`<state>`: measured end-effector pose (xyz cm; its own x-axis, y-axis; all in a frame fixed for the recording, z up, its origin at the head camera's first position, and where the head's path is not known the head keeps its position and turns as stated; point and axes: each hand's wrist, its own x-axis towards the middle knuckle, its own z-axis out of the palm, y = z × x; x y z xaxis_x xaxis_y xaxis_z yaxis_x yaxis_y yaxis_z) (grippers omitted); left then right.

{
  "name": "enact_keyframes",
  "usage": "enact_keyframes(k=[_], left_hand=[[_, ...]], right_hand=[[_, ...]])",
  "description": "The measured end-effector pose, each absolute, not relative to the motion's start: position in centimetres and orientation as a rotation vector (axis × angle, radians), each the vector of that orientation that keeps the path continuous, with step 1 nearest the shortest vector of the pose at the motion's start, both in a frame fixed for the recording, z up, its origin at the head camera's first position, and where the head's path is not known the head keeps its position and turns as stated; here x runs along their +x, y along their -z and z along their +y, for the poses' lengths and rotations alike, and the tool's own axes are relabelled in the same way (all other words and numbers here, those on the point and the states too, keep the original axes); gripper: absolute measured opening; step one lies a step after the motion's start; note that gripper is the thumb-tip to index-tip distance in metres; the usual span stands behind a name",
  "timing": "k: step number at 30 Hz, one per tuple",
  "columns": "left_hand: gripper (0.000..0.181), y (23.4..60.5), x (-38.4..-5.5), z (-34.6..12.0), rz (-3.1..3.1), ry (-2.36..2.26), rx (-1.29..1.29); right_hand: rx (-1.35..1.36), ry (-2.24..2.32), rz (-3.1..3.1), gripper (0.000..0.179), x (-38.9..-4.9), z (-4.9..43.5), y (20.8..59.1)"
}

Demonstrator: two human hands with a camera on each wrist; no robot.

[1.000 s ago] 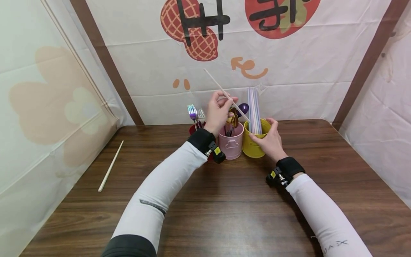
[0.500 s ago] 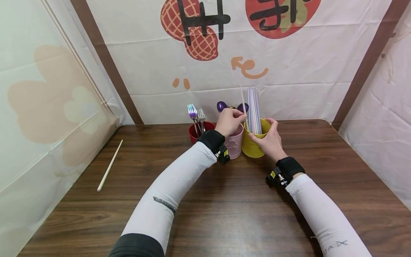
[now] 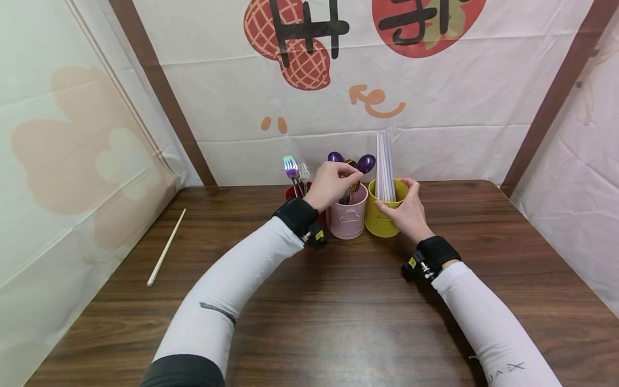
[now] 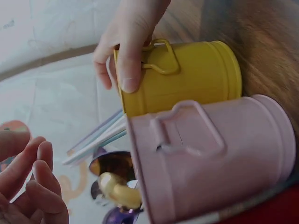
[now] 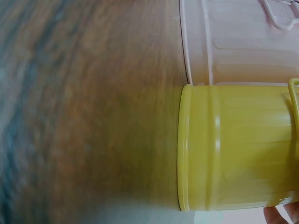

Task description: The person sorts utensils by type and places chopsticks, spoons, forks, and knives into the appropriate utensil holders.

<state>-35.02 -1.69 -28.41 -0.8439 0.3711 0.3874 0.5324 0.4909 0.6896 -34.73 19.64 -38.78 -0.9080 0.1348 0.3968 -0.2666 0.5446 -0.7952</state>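
Observation:
My right hand (image 3: 410,214) grips the rim of a yellow metal bucket (image 3: 381,223), thumb on the near side and fingers round the far right side. A bundle of pale striped straws (image 3: 385,166) stands upright in that bucket. My left hand (image 3: 332,185) hovers over a pink bucket (image 3: 347,221) with loosely bent fingers. In the left wrist view its thumb and fingertips (image 4: 44,151) hold nothing. Purple and gold spoons (image 3: 366,163) stick up from the pink bucket. Left of it stands a red bucket (image 3: 292,192) with forks (image 3: 291,167), partly hidden behind my left hand and wrist.
A pale chopstick-like stick (image 3: 166,248) lies on the left of the brown wooden table (image 3: 348,317); I cannot tell whether it is one or a pair. A printed white cloth (image 3: 217,97) hangs behind the table, with more cloth along both sides.
My left hand lowered a straw into the yellow bucket, let go of it and drew back left over the pink bucket. My right hand has stayed on the yellow bucket.

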Motion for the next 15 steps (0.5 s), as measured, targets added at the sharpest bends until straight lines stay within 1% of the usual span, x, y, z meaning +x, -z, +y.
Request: enact_keyframes(k=[4,8,11,15], left_hand=[[0.021,28.3,-33.7,-4.3,-2.555,1.271,-0.78],[0.021,28.4,-32.6,-7.4,-2.59,1.171,-0.761],[0.021,28.6,-32.3,-10.2,-2.61,1.088,-0.757],[0.026,29.0,-32.3,-14.2,-2.677,0.864,-0.725]], right_hand=[[0.1,-1.315,-2.378,0.087,-34.7,19.6,38.7],[0.108,-1.311,-2.385,0.088,-34.7,19.7,38.8],[0.11,-1.308,-2.39,0.088,-34.8,19.7,38.8],[0.103,-1.308,-2.399,0.089,-34.8,19.7,38.8]])
